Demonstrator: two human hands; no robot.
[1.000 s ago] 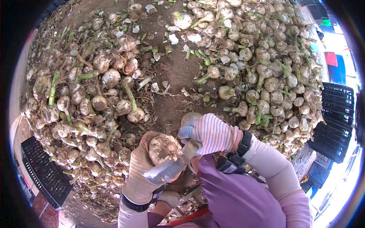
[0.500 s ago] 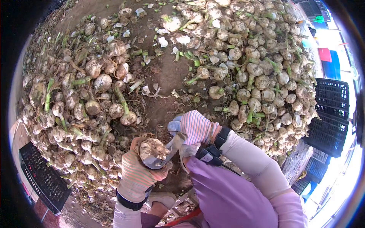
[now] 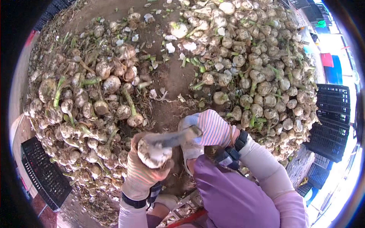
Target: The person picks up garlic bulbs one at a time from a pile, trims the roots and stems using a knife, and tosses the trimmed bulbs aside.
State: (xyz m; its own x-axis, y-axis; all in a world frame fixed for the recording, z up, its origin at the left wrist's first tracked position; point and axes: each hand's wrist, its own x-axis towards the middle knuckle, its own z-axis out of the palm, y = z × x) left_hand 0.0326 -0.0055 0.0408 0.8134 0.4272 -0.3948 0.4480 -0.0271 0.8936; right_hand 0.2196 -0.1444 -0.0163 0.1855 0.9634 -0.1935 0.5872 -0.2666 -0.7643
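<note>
My left hand (image 3: 137,178), in a striped knit glove, is closed around a large garlic bulb (image 3: 147,156). The bulb's dirty, pale underside faces up toward me. In my right hand (image 3: 213,128), also gloved in stripes, is a knife (image 3: 172,139) with a short, wide blade. The blade, slightly smeared by motion, reaches left and lies across the upper part of the bulb. Both hands are close together above my knees, between two heaps of garlic.
A garlic heap (image 3: 76,129) with green stems spreads on the left, and another heap (image 3: 262,87) on the right. Between them runs bare soil (image 3: 171,79) with scattered skins. Black crates stand at the left (image 3: 43,171) and right (image 3: 329,121).
The knife has moved from the bulb's lower edge up across its top. The brown root tuft seen earlier now gives way to a paler surface. The view has shifted slightly.
</note>
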